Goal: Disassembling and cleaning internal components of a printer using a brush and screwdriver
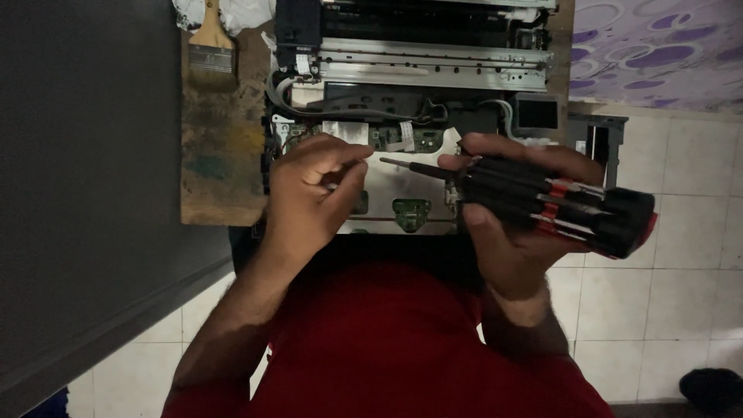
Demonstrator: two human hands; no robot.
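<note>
I see my right hand (515, 209) wrapped tight around a black-and-red multi-bit screwdriver (542, 203), its fat handle carrying spare bits along the sides and its thin shaft pointing left over the opened printer (410, 116). My left hand (313, 193) is closed to a narrow pinch at the fingertips, right at the shaft's tip; whether it holds a screw or a bit there I cannot tell, the spot is too dark and small.

The printer sits partly on a stained wooden board (220, 147), with its metal base plate and 2 green circuit boards (410, 210) bare just below the hands.

My worries from here:
1. Anything tiny in that pinch could slip and fall into the chassis, where it would be hard to find in this light.
2. The tip hovers just above exposed electronics; a slip could scratch a board or nick the white flat ribbon cable (405, 133) near it.
3. The bulky handle hides part of the view, so aiming is harder.

A paintbrush (210, 42) lies at the board's far corner, well apart from the hands.
</note>
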